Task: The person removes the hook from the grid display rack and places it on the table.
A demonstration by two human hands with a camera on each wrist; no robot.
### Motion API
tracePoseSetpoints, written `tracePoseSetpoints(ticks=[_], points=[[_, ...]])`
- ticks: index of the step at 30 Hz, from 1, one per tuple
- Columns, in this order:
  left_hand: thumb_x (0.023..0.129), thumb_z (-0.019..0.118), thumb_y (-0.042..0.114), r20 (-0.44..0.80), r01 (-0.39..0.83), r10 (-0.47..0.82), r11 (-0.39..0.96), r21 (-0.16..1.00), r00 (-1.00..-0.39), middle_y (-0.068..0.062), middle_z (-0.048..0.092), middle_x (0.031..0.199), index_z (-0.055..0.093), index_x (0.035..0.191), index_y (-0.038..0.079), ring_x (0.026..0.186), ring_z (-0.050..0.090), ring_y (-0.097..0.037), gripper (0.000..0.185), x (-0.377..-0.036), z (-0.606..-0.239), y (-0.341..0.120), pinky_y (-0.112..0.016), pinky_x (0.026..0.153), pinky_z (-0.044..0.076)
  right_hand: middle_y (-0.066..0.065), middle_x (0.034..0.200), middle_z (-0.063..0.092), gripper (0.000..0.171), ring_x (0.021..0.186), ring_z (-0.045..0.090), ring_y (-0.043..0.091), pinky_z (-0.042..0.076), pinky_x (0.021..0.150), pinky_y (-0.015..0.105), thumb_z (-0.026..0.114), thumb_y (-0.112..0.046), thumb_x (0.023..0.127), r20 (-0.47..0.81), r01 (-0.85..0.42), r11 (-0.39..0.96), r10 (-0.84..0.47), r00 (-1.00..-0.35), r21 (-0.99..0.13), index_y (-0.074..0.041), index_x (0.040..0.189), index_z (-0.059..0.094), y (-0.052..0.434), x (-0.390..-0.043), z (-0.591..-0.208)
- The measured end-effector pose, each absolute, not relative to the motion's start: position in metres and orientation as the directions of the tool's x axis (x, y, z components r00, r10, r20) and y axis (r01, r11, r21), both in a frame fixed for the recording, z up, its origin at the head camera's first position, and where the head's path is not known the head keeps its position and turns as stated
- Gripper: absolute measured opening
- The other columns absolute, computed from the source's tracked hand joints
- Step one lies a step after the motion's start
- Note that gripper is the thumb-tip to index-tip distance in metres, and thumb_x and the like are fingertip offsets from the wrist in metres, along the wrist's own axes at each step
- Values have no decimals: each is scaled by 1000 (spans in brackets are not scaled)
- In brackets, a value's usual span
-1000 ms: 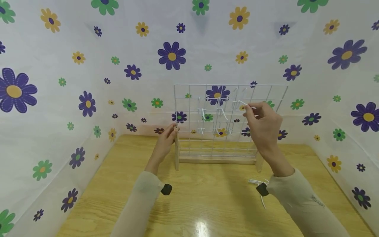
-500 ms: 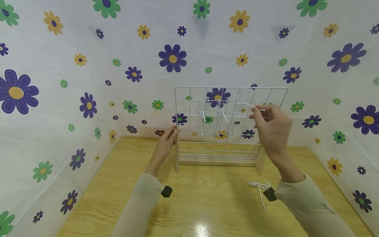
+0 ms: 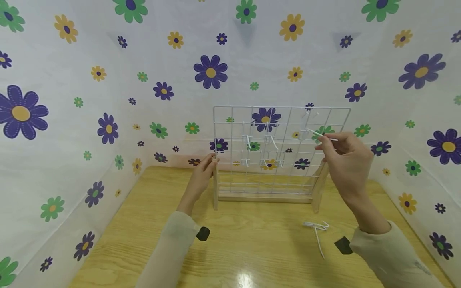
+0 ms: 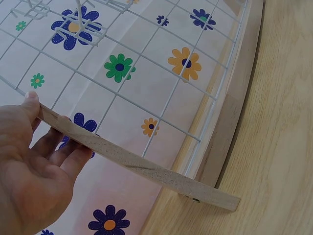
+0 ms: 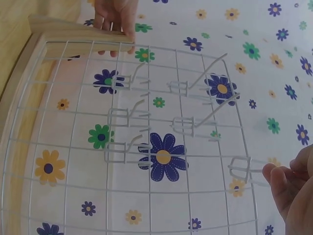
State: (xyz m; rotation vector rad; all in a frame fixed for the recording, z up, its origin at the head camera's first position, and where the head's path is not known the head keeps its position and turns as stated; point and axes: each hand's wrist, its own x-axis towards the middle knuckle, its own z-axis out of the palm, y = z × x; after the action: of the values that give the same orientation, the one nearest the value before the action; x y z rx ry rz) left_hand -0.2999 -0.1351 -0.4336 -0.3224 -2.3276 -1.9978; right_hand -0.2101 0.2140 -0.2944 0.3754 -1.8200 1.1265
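Note:
A white wire grid panel stands upright in a wooden stand. At its left end my left hand grips the top of the wooden upright, thumb on one face and fingers on the other. My right hand pinches a white wire hook by its prong, near the grid's upper right. In the right wrist view that hook's looped back overlaps the grid wires; whether it touches them I cannot tell. Several other white hooks hang on the grid in two rows, longer ones above shorter ones.
Loose white hooks lie on the wooden table in front of the stand's right end, left of my right sleeve. Behind the grid and at both sides hangs a white flower-print sheet.
My right hand has moved right along the grid with the pinched hook. More of the loose hooks on the table shows now. My left hand keeps its grip on the upright.

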Motion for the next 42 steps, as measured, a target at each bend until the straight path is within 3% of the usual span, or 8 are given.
tracePoseSetpoints(ticks=[8, 22, 35, 42], points=[[112, 46, 31, 180, 196, 117, 140, 971, -977, -12, 48, 156, 40, 160, 14, 145, 44, -33, 51, -300, -433, -133, -42, 116, 43, 19, 88, 75, 9, 67, 64, -10, 49, 55, 4, 69, 7, 94, 826, -612, 583, 205, -525, -534, 12, 102, 71, 229, -200, -301], [112, 46, 32, 168, 184, 123, 136, 973, -978, -11, 46, 158, 39, 160, 17, 147, 41, -32, 51, -301, -433, -136, -43, 118, 41, -18, 93, 72, 12, 70, 67, -6, 52, 60, 5, 68, 4, 96, 806, -586, 585, 221, -550, -560, 10, 105, 72, 246, -183, -309], [112, 45, 34, 177, 194, 134, 132, 972, -975, -14, 45, 159, 38, 161, 14, 147, 41, -33, 53, -301, -436, -137, -45, 118, 40, -29, 88, 69, 9, 66, 65, -7, 51, 56, 6, 70, 7, 94, 764, -537, 593, 224, -606, -600, 11, 102, 71, 255, -168, -329], [112, 45, 30, 170, 186, 129, 124, 975, -977, -15, 44, 159, 39, 160, 14, 147, 40, -33, 51, -300, -436, -136, -44, 118, 39, -20, 86, 73, 6, 65, 67, -5, 53, 53, 8, 70, 10, 93, 733, -519, 573, 232, -639, -634, 12, 98, 70, 257, -160, -343]])
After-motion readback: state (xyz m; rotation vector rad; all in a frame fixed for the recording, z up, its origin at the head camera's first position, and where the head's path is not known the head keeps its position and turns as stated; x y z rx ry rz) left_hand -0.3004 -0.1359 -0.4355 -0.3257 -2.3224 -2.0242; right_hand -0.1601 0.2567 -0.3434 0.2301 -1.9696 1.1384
